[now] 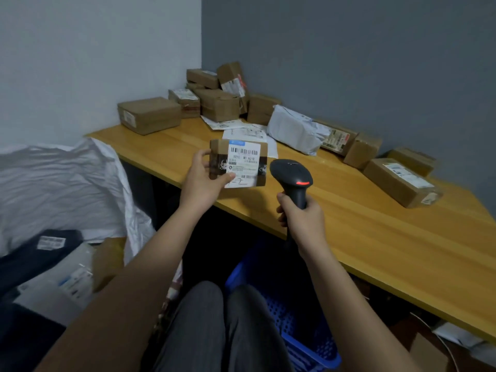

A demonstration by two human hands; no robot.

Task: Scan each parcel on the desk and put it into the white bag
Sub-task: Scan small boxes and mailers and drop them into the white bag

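My left hand (200, 181) grips a small brown parcel (238, 163) by its left edge, held up over the front edge of the bench (349, 224) with its white barcode label facing me. My right hand (302, 218) is clenched round the handle of a black scanner (292, 178) — its red light glows just right of the parcel. More boxes (150, 115) crowd the bench's far corner, and the white bag (67, 183) gapes open at my left, parcels already inside.

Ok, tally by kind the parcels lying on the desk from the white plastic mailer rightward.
White plastic mailer bag: 1
Brown cardboard boxes: 4
Total: 5
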